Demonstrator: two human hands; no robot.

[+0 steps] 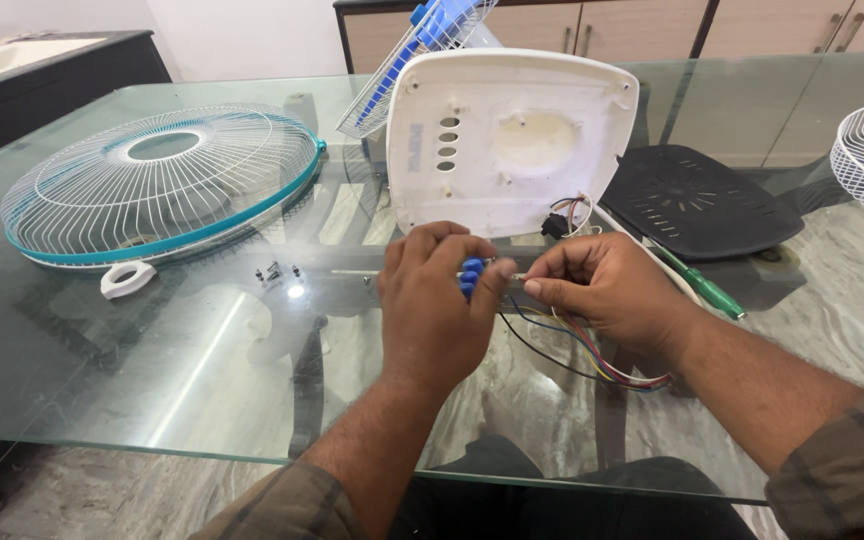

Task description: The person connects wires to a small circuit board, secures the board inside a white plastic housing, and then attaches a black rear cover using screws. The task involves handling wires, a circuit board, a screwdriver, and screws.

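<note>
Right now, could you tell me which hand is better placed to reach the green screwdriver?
Right hand, probably: the green screwdriver lies just beside its wrist, while the left hand is farther off, holding blue parts.

This looks like a home. A glass table point(152, 380) stands on a marble floor point(852, 300). Wooden cabinets point(642, 30) line the top of the frame.
</note>
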